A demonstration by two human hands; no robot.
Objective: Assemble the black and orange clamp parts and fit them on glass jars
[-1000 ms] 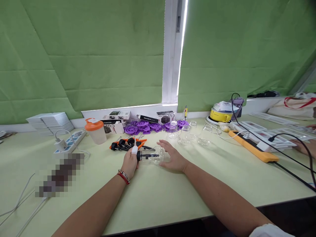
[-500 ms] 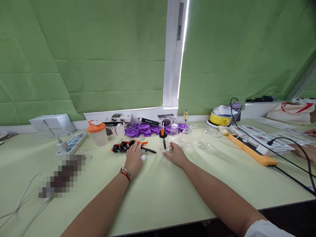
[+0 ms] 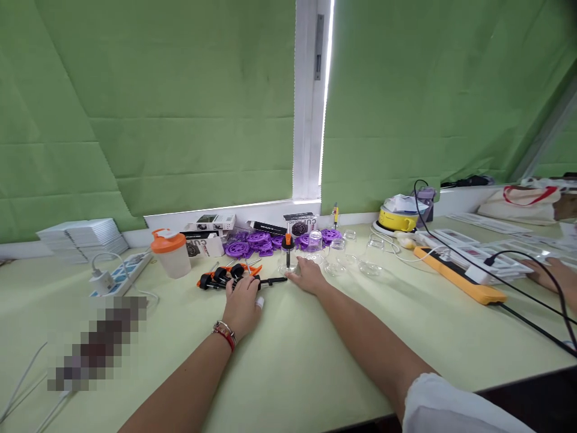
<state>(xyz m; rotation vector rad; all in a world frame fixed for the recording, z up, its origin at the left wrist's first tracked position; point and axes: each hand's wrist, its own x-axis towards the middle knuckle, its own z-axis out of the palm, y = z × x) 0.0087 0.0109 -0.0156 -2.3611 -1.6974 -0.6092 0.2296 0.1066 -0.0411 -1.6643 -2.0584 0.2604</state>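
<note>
My left hand (image 3: 243, 304), a white wrap on its thumb, has its fingers closed over a black-and-orange rod-shaped tool (image 3: 274, 281). That rod's black end sticks out to the right of the fingers. Several similar tools with black knobs (image 3: 211, 279) and orange parts lie just left of it. My right hand (image 3: 310, 276) has thumb and fingers at the base of a clear cup-shaped piece (image 3: 282, 268). Upright at that piece is another black-and-orange tool (image 3: 288, 243) with a metal rod on top. The exact finger contact is small in view.
Behind lie purple wheel-like parts (image 3: 259, 240) and boxes (image 3: 216, 221). Clear cup-shaped pieces (image 3: 370, 264) stand to the right. A shaker bottle (image 3: 170, 249) is at left, an orange power strip (image 3: 460, 276) at right. Another person's hand (image 3: 552, 279) shows at the right edge.
The view has shifted slightly. My right hand and the clear piece have moved a little farther away. Under my left hand, the rod has slid slightly right from the other tools.
</note>
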